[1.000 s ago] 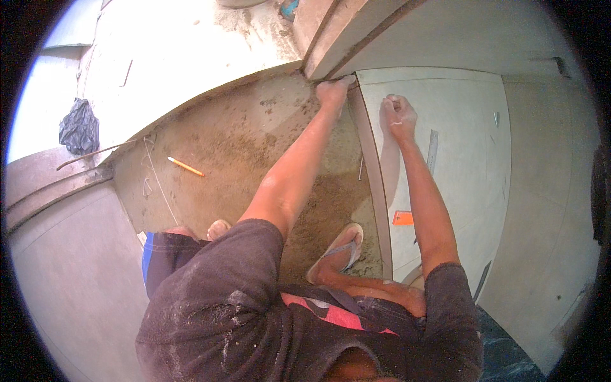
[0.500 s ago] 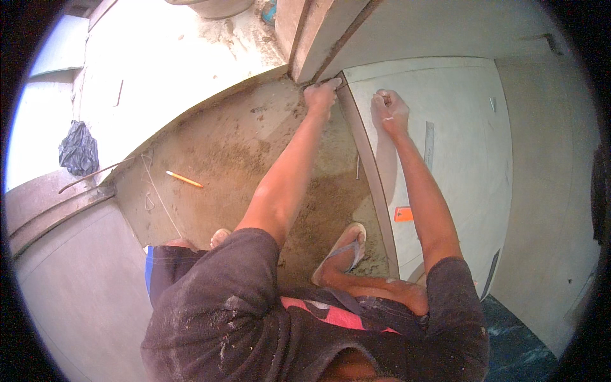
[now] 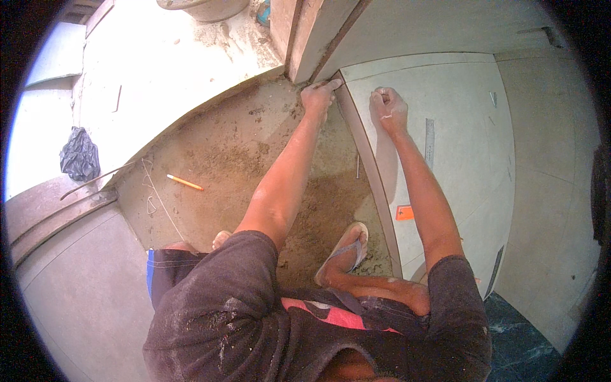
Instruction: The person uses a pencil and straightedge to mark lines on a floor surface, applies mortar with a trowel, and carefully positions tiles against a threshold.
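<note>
My left hand (image 3: 318, 99) is at the top corner of the white panel (image 3: 471, 191), by the foot of a door frame (image 3: 299, 44); a digit reaches over the corner and the other fingers are curled, what they grip hidden. My right hand (image 3: 389, 109) is closed over the panel's upper left, holding something too small to make out. A flat grey strip (image 3: 429, 143) and an orange rectangular item (image 3: 405, 212) lie on the panel near my right forearm. A dark edge band (image 3: 375, 184) runs along the panel's left side, beside the rough cement floor (image 3: 242, 140).
An orange pencil-like stick (image 3: 184, 182), white string (image 3: 165, 207) and a thin rod (image 3: 358, 167) lie on the cement. A black plastic bag (image 3: 79, 156) sits on the bright ledge (image 3: 146, 63), with a bucket (image 3: 203, 9) at the back. Grey tiles (image 3: 76, 280) border the left.
The view has turned slightly, shifting the scene. My left hand has rotated a little at the corner, its curled fingers now more visible. My right hand stays closed over the panel.
</note>
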A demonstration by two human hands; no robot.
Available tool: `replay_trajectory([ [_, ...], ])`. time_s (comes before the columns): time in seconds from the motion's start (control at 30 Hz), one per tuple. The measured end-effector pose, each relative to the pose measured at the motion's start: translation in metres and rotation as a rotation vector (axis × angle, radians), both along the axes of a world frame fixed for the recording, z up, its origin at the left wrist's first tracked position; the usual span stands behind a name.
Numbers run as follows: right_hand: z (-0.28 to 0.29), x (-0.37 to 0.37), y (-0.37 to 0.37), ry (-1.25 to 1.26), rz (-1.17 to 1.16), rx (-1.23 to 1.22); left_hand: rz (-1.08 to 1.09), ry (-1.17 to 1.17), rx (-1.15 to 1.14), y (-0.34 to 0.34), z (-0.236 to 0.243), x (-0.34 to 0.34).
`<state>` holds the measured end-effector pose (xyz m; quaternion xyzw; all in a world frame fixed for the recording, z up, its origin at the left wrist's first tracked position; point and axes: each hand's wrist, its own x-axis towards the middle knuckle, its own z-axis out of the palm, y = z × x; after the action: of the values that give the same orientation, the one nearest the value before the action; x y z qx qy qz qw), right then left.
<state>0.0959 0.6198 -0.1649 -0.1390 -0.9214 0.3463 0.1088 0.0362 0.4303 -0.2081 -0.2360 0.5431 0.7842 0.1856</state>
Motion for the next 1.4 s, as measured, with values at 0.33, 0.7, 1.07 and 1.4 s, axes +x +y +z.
replay_trajectory([
  [0.33,0.003,-0.002,-0.003,0.032,0.033,0.05,0.061,0.032,-0.019,0.003,-0.01,-0.002],
  [0.7,-0.002,-0.001,0.001,0.022,0.021,0.024,0.07,0.019,0.064,-0.001,0.007,0.002],
  [1.07,0.004,0.0,-0.003,0.018,0.024,0.022,0.028,-0.001,0.0,-0.001,0.005,0.0],
  [1.4,0.002,-0.001,-0.001,-0.016,0.008,-0.006,0.069,-0.015,-0.006,0.002,0.01,-0.003],
])
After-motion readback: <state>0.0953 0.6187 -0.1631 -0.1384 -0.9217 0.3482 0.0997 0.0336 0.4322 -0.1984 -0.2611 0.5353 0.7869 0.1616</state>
